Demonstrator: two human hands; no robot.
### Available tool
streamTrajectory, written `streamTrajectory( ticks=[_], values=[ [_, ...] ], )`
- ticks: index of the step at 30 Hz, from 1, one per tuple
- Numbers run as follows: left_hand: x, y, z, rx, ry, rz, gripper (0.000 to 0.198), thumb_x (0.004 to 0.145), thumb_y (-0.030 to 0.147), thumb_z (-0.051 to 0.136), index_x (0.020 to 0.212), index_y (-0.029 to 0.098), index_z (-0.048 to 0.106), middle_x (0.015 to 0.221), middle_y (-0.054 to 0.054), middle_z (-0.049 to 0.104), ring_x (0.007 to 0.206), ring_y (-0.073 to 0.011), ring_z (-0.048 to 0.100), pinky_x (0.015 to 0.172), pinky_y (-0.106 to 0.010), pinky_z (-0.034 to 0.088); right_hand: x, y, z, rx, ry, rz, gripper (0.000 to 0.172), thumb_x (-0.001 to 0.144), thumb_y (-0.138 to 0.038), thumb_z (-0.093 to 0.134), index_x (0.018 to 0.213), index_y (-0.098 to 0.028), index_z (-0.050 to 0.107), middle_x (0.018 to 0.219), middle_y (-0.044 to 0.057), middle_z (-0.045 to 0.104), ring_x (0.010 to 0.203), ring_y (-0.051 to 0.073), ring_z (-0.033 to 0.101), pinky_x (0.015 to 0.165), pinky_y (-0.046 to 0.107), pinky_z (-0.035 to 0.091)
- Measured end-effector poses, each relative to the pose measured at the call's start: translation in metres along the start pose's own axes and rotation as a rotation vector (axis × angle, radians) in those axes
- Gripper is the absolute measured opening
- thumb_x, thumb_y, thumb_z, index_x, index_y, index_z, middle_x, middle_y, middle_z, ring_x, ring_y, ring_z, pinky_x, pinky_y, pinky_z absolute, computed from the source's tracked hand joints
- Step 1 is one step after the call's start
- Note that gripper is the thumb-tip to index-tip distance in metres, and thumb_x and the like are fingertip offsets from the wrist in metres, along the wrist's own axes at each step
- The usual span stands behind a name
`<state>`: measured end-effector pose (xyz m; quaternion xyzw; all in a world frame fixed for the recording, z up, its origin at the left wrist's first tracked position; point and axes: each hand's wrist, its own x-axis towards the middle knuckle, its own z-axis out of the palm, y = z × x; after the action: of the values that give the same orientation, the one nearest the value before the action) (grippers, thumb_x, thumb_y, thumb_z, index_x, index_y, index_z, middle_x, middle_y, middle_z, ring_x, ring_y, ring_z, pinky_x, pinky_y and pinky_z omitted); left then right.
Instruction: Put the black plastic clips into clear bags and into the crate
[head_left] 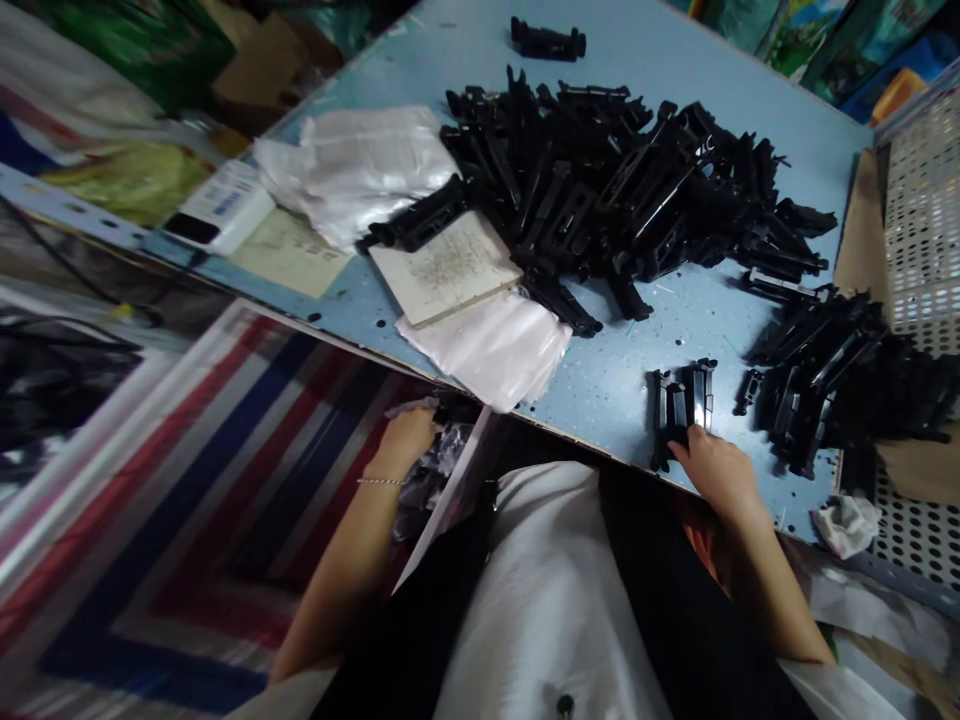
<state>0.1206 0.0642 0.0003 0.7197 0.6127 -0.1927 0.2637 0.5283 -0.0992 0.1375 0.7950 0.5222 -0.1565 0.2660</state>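
My left hand [409,437] is lowered past the table's front edge, its fingers closed around what looks like a clear plastic bag [414,404]. Whether anything is inside that bag is too blurred to tell. Below it, several dark parts in clear bags [442,465] lie in a container lined with striped sheeting. At the table's near edge, my right hand [720,470] grips a long black plastic part [700,392]. Two more such parts [667,415] lie side by side against its thumb. The right fingertips are partly hidden by the hand's own back.
A big heap of black plastic parts [600,190] covers the blue table [637,340]; a second pile [832,370] sits at right. Clear bags [487,350], a cardboard pad [446,270] and a white box [221,207] lie left. A perforated crate [922,220] borders the right side.
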Motion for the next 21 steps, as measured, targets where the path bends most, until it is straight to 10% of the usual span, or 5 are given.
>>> streamTrajectory(
  ticks=[4,10,16,21],
  values=[
    [-0.023,0.037,-0.026,-0.167,0.21,0.106,0.039,0.096,0.041,0.046,0.094,0.018,0.078,0.094,-0.012,0.078,0.093,-0.0303,0.072,0.087,-0.038,0.054,0.005,0.0,0.014,0.069,0.02,-0.005,0.029,0.099,-0.035,0.051,0.106,-0.01,0.064,0.088,0.02,0.074,0.081,0.032,0.074,0.068,0.036,0.049],
    [-0.008,0.127,-0.049,-0.318,0.669,0.444,0.021,0.092,0.025,0.057,0.097,0.013,0.075,0.119,-0.016,0.068,0.107,-0.0282,0.062,0.097,-0.042,0.05,0.02,-0.006,0.01,0.644,0.03,-0.232,0.021,0.091,-0.037,0.053,0.092,-0.019,0.063,0.072,0.002,0.068,0.065,0.018,0.066,0.061,0.027,0.045],
    [0.039,0.117,-0.062,-0.711,0.456,0.375,0.012,0.078,0.024,0.071,0.07,0.016,0.066,0.072,-0.003,0.065,0.071,-0.0178,0.059,0.069,-0.03,0.048,0.035,-0.037,0.0,1.308,-0.218,-0.45,0.025,0.082,-0.041,0.066,0.087,-0.017,0.062,0.063,-0.003,0.061,0.055,0.012,0.058,0.055,0.024,0.047],
    [0.045,0.102,-0.069,-1.035,0.305,0.327,0.01,0.078,0.024,0.067,0.081,0.015,0.065,0.064,0.001,0.063,0.057,-0.0122,0.056,0.056,-0.023,0.044,0.058,-0.091,0.005,1.805,-0.765,-0.559,0.036,0.07,-0.045,0.081,0.073,-0.017,0.059,0.057,-0.001,0.061,0.045,0.01,0.055,0.044,0.021,0.046]
  ],
)
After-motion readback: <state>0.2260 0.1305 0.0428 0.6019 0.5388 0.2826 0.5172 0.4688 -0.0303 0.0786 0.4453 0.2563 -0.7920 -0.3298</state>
